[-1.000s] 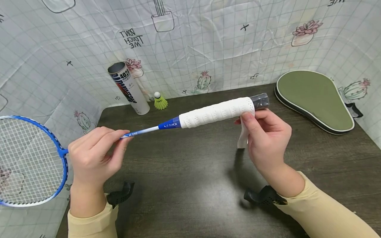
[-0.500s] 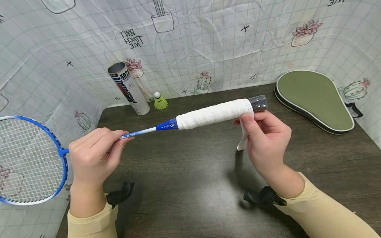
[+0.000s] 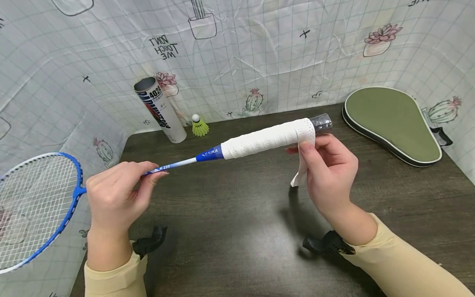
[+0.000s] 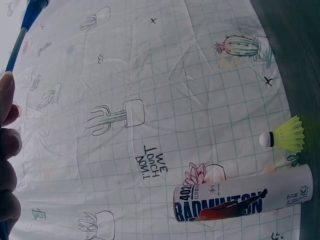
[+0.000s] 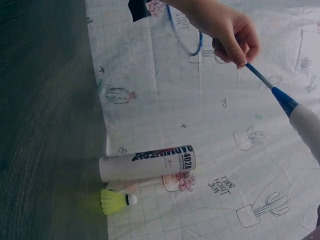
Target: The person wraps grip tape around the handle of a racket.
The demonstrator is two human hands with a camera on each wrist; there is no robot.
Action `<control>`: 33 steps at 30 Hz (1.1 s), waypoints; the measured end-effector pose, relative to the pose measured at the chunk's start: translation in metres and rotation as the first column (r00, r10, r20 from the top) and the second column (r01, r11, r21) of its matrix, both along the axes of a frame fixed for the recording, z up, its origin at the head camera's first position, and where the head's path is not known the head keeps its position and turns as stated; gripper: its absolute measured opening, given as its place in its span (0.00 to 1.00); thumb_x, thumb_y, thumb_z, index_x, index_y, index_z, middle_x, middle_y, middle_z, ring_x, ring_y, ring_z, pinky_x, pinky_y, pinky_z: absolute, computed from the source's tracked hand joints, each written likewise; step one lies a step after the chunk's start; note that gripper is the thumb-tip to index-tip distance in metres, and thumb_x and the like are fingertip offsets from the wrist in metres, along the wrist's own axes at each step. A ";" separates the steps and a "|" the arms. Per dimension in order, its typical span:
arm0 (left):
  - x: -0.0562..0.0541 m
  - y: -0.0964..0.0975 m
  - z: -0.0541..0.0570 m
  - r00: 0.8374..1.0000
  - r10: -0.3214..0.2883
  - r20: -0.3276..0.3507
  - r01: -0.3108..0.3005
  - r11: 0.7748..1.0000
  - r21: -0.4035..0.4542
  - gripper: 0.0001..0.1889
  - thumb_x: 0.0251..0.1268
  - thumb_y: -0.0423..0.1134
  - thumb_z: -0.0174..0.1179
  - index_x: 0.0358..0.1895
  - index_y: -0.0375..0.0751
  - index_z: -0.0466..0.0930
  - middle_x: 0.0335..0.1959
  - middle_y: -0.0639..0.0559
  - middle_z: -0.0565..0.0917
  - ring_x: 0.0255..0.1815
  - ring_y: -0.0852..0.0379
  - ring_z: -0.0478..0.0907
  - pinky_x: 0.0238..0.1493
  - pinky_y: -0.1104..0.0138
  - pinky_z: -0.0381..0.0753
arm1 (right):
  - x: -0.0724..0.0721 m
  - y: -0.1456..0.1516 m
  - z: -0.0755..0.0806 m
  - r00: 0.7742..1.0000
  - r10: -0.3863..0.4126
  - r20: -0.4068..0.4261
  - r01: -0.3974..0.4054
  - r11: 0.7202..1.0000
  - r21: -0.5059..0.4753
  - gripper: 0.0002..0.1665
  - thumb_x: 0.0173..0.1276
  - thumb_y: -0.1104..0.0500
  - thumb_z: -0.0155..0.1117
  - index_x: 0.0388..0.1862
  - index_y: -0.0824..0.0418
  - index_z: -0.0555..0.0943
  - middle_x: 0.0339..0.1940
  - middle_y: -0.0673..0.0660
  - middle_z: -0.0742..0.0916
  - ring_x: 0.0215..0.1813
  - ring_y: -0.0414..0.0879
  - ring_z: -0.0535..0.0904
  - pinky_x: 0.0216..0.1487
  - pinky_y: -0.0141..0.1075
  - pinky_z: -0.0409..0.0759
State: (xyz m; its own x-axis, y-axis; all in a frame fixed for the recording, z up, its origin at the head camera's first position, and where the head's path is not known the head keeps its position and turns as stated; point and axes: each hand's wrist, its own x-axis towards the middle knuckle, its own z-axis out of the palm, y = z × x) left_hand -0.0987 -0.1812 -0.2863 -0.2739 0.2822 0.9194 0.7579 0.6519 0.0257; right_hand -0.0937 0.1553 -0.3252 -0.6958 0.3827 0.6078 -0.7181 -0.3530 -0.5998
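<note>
White tape (image 3: 270, 137), pinched by right hand (image 3: 331, 172), could slacken, I judge, if shaft (image 3: 183, 163) pinched in left hand (image 3: 116, 190) rolls.

A blue-and-white badminton racket (image 3: 210, 154) marked K-225 is held aloft, its strung head at left, its handle angling toward the far right. Perforated white grip tape (image 3: 265, 139) winds around the handle in overlapping turns, 1 tail hanging loose near the handle's dark, glossy end.
</note>
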 end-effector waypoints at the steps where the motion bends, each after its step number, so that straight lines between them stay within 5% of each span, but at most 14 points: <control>1: 0.000 0.000 0.000 1.000 -0.005 -0.003 0.005 1.000 0.001 0.22 0.71 0.51 0.67 0.25 0.35 0.86 0.13 0.51 0.77 0.10 0.57 0.63 0.12 0.65 0.56 | 0.000 0.000 0.000 1.000 0.005 -0.007 -0.005 1.000 -0.005 0.05 0.64 0.81 0.60 0.29 0.84 0.77 0.15 0.56 0.76 0.15 0.45 0.69 0.39 0.42 0.87; 10: 0.001 0.003 0.002 0.999 0.022 -0.037 -0.022 1.000 0.000 0.23 0.73 0.50 0.65 0.24 0.34 0.84 0.16 0.47 0.79 0.12 0.50 0.66 0.14 0.60 0.60 | -0.001 0.001 0.001 1.000 0.016 -0.020 -0.016 1.000 -0.017 0.06 0.63 0.80 0.64 0.28 0.84 0.77 0.20 0.56 0.78 0.18 0.46 0.74 0.33 0.38 0.85; 18: -0.002 0.002 0.000 0.999 -0.022 -0.031 0.023 1.000 0.014 0.22 0.72 0.49 0.66 0.23 0.35 0.84 0.14 0.50 0.76 0.11 0.55 0.62 0.13 0.64 0.57 | 0.000 0.001 0.000 1.000 0.001 -0.009 -0.002 0.999 -0.038 0.06 0.62 0.81 0.64 0.25 0.83 0.78 0.24 0.60 0.83 0.22 0.49 0.80 0.20 0.32 0.76; 25: -0.001 0.003 -0.001 0.999 -0.036 -0.024 0.036 0.999 0.036 0.24 0.70 0.51 0.68 0.20 0.36 0.82 0.11 0.54 0.68 0.11 0.60 0.55 0.13 0.68 0.50 | 0.002 0.001 -0.002 1.000 0.011 0.009 -0.011 1.000 -0.025 0.06 0.62 0.82 0.63 0.26 0.80 0.81 0.27 0.61 0.85 0.26 0.50 0.84 0.24 0.31 0.79; 33: -0.001 0.003 0.000 0.999 -0.022 -0.037 0.024 0.999 0.045 0.25 0.71 0.52 0.67 0.20 0.36 0.81 0.10 0.54 0.66 0.11 0.60 0.53 0.13 0.68 0.47 | 0.002 0.001 -0.002 1.000 0.005 -0.007 -0.005 1.000 0.014 0.05 0.63 0.81 0.60 0.27 0.83 0.76 0.24 0.59 0.83 0.29 0.53 0.85 0.39 0.41 0.87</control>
